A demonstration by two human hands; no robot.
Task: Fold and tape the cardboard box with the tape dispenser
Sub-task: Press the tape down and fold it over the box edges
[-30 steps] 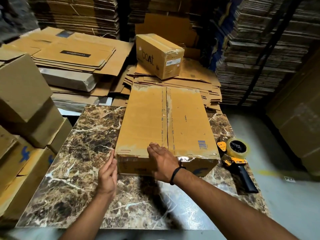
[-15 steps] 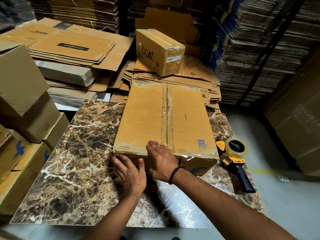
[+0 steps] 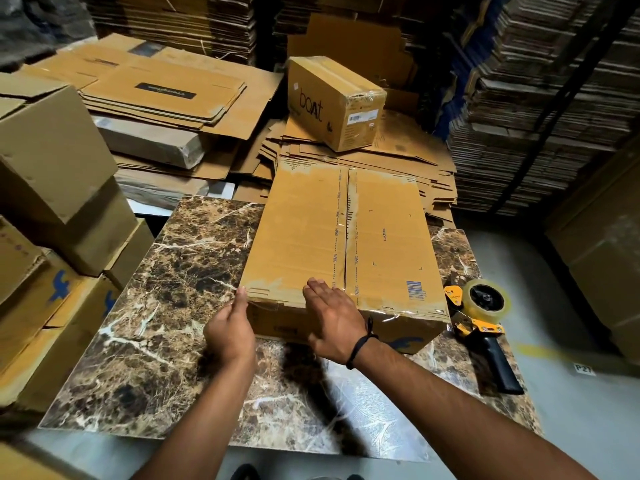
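Note:
A long brown cardboard box [image 3: 346,237] lies on the marble tabletop [image 3: 166,306], its top flaps closed with clear tape along the centre seam. My left hand [image 3: 230,327] cups the box's near left corner, fingers against the side wall. My right hand [image 3: 334,320] lies flat over the near top edge, fingers on the top and palm down the front face. A yellow and black tape dispenser [image 3: 481,317] with a clear tape roll rests on the table just right of the box, handle pointing toward me.
A taped "boat" box [image 3: 332,98] sits on flattened cartons [image 3: 162,95] behind the table. Stacked boxes [image 3: 52,188] stand close at the left. Tall stacks of flat cardboard [image 3: 540,98] fill the right and back. Grey floor [image 3: 571,375] lies to the right.
My left hand moved from the box's front face to its near left corner. My right hand stayed on the near top edge. The box and dispenser have not shifted.

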